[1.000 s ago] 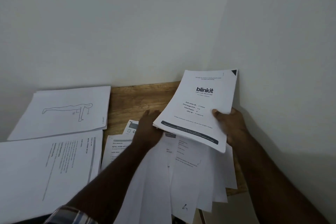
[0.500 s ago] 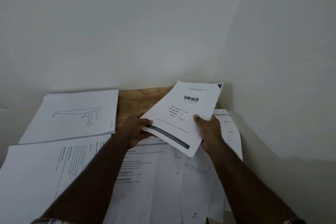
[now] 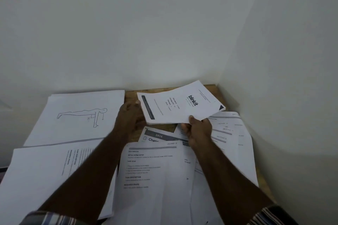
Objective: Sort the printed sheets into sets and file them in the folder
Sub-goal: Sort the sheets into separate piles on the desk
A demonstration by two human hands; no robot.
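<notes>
A thin stack of white sheets headed "blinkit" hangs turned sideways above the back of the wooden table. My right hand pinches its near edge, thumb on top. My left hand holds the stack's left end, fingers hidden under the paper. Loose printed sheets lie fanned out beneath both forearms. No folder is visible.
A pile topped by a line drawing of a figure in a plank pose lies at the back left. Another text pile sits in front of it. White walls close the table's back and right sides.
The "blinkit" stack has been lowered and rotated from upright to sideways, drifting toward the table's back. My left hand went from under the loose sheets to the stack's left end.
</notes>
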